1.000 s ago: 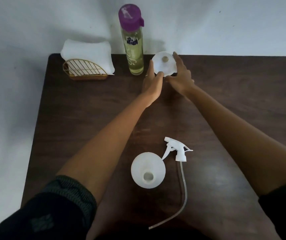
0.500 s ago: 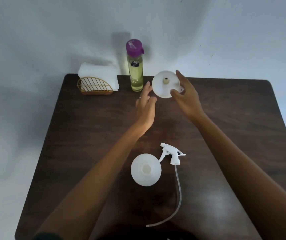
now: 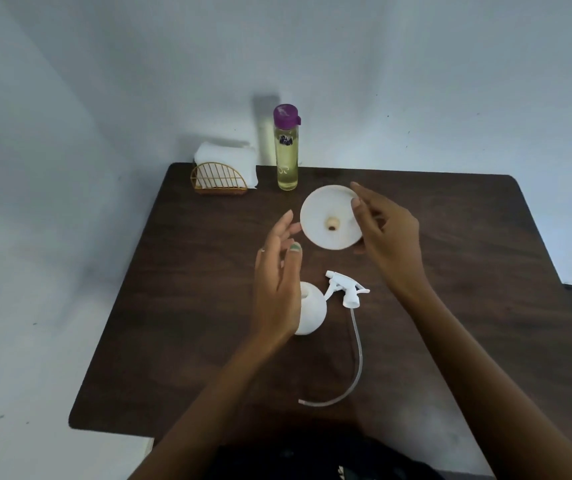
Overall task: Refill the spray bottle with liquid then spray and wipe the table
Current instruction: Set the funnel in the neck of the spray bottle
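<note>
The right hand (image 3: 386,233) pinches the white funnel (image 3: 329,220) by its rim, held above the desk (image 3: 468,271), wide mouth tilted toward the camera. The open spray bottle (image 3: 310,311) stands below and nearer, toward the front edge, partly behind the left hand (image 3: 277,282), whose fingers are loose and empty. The trigger head (image 3: 345,289) lies beside it. The refill bottle (image 3: 287,150) stands at the back edge against a pale wall.

Above the dark table (image 3: 450,306), the right hand (image 3: 386,237) holds a white funnel (image 3: 326,220) by its rim. The left hand (image 3: 277,285) hovers open beside it, partly covering the round white spray bottle (image 3: 312,313). The trigger sprayer (image 3: 345,289) with its tube lies just beside the bottle.
</note>
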A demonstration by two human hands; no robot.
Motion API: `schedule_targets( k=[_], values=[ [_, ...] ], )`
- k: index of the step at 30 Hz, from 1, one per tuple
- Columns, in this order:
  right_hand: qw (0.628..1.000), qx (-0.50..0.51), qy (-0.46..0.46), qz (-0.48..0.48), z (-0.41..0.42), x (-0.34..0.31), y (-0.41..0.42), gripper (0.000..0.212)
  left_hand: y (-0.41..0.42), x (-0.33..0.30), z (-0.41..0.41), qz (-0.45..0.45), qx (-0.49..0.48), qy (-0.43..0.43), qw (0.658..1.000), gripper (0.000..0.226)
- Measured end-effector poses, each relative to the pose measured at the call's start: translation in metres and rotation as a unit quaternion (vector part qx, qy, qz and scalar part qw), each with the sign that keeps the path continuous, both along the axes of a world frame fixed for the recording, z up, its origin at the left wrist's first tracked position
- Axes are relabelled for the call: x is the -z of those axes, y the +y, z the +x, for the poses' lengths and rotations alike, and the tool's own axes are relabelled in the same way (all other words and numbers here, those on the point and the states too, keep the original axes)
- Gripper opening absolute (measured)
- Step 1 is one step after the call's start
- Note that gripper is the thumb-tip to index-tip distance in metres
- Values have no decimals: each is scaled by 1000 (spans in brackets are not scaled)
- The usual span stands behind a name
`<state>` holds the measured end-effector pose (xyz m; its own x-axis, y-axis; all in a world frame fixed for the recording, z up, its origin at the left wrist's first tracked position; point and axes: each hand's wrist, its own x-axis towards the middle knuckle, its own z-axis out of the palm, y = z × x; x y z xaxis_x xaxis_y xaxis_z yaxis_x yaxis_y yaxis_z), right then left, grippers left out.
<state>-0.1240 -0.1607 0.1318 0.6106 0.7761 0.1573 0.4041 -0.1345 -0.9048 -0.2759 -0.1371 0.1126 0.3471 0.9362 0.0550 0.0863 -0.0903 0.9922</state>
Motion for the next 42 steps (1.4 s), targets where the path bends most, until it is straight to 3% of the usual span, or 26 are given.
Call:
schedule_targets(
  k=[7,11,14,19,42],
  values=[
    [999,-14,-25,-26,-10,13,-19,26,-26,33,-26,32,-61,3,998,34],
    [999,-35,-25,-33,-16,20,-21,26,-27,59,-35,32,-15,147,988,33],
    [998,-47,-24,-43,-20,24,-20,26,-26,72,-37,48,-15,201,978,33],
    [996,-69,-33,-56,-25,30,-19,24,-20,81,-34,56,-62,224,971,46],
    [988,-107,-48,-97,-36,43,-14,24,-16,84,-35,46,-58,248,966,31]
  ],
)
